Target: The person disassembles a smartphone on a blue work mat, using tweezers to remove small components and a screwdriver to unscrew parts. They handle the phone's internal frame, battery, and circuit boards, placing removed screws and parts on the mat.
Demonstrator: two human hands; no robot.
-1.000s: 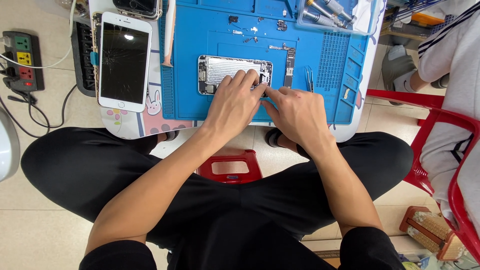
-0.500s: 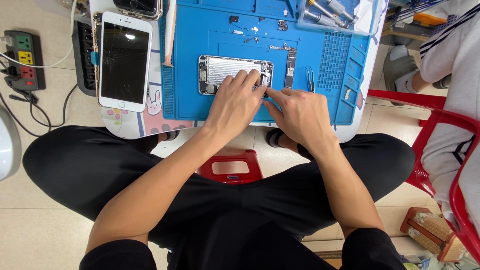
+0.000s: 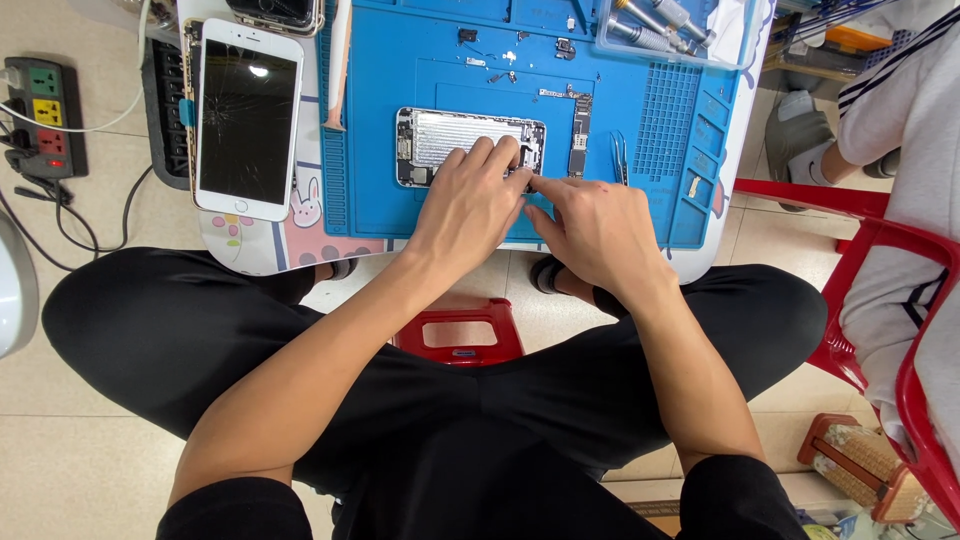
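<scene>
While my left hand (image 3: 468, 205) lies spread over the opened phone shell (image 3: 470, 146) on the blue mat (image 3: 400, 90), my right hand (image 3: 590, 225) pinches at its lower edge; a slip could tear something delicate or flick a tiny screw away.

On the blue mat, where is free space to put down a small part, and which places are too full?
Free: the blue mat between its left edge and the opened phone, and the strip below that phone, left of the left hand. Crowded: around the circuit board and tweezers by the right hand, the loose small parts above, and the clear tray.
</scene>
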